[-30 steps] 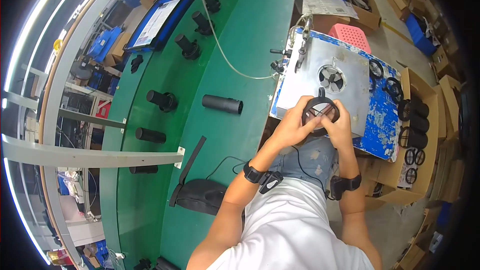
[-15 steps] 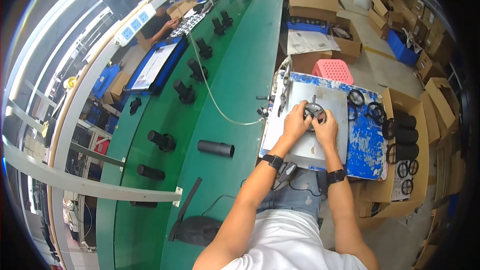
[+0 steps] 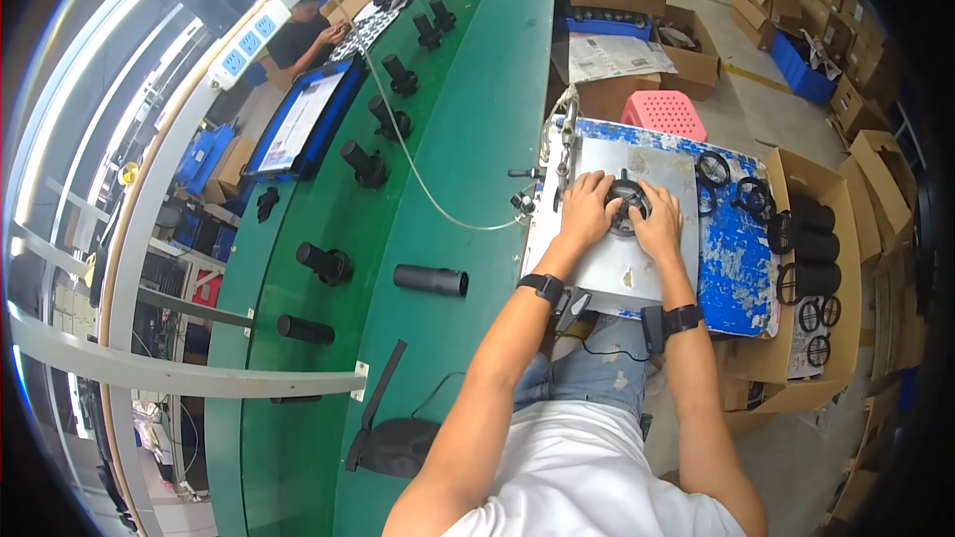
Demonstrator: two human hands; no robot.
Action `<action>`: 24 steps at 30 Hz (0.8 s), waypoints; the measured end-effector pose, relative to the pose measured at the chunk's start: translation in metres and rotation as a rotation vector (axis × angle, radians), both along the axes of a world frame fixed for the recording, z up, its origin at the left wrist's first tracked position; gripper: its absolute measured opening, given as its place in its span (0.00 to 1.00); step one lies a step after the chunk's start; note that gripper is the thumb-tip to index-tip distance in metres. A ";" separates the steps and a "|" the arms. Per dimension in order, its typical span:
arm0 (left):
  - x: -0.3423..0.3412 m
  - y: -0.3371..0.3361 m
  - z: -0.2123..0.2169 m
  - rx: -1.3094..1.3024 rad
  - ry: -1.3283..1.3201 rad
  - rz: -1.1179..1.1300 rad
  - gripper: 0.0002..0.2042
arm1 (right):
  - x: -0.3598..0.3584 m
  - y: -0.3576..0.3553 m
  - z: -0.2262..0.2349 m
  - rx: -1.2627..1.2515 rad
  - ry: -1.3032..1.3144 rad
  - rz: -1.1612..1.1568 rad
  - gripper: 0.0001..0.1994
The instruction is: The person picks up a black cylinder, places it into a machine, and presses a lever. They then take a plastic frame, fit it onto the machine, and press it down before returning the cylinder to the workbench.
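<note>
A black spoked ring (image 3: 627,205) lies on the metal plate (image 3: 652,159) in front of me, a small black stem at its far side. My left hand (image 3: 587,211) rests at its left side, fingers stretched out and thumb on the ring. From the right, my right hand (image 3: 659,221) lies spread in the same way, its thumb also on the ring. Neither hand is wrapped round it. What lies under the ring is hidden. A black-handled clamp-like fitting (image 3: 527,174) stands at the plate's left.
More black spoked rings (image 3: 712,169) lie on the worn blue board (image 3: 736,278). An open carton (image 3: 846,338) at the right holds black tubes (image 3: 814,247) and rings. On the green bench (image 3: 477,119) are a black tube (image 3: 430,279), a black pouch and several upright black parts. A pink stool (image 3: 665,114) stands beyond.
Both hands have opened out from a closer grip round the ring, which now lies lower on the plate. The whole view has shifted slightly.
</note>
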State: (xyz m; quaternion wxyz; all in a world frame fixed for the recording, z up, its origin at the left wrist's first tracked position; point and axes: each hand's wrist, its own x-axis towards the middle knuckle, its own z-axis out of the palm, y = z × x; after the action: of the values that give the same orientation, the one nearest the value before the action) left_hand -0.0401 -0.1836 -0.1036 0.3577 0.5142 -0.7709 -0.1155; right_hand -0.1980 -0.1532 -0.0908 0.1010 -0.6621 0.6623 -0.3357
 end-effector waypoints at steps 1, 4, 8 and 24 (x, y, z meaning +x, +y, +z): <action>0.000 0.004 -0.007 0.004 0.003 0.006 0.22 | -0.002 0.003 -0.005 0.004 0.003 0.006 0.27; -0.002 0.016 -0.017 0.024 -0.065 0.030 0.25 | -0.005 0.021 -0.011 -0.014 0.055 0.165 0.41; 0.004 -0.007 -0.001 0.051 -0.234 -0.074 0.27 | -0.004 0.026 -0.005 -0.012 0.099 0.193 0.48; 0.090 0.019 0.024 -0.218 0.339 0.265 0.07 | 0.000 0.020 0.006 -0.035 0.273 0.113 0.50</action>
State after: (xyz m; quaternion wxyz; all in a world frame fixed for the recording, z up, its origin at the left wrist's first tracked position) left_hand 0.0498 -0.1642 -0.0798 0.5474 0.5424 -0.6336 -0.0685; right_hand -0.1980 -0.1332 -0.0846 0.0173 -0.7396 0.6256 -0.2477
